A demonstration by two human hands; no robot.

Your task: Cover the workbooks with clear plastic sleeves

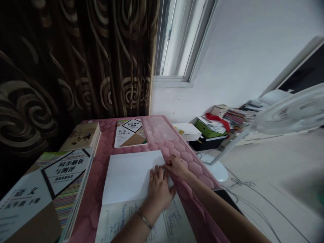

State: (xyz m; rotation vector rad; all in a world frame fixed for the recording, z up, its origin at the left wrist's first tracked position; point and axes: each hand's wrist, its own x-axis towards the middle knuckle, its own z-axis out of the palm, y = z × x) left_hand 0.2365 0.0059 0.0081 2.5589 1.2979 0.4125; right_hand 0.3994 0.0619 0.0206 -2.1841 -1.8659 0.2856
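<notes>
White sheet (129, 175) under open left hand (158, 190); right hand (177, 166), grip unclear, at its edge

I read 同步解析与测评 inside the black-edged diamond on the small workbook (130, 132) just above the centre of the frame, with 语文 on the white band at its left. The large workbook (50, 189) at the lower left carried the same 同步解析与测评 in its diamond and 语文 in big characters below it. The fine print on the printed sheet (113, 219) at the bottom edge and the lettering on the brown book (81, 136) at the middle left were too small for me to read.
</notes>
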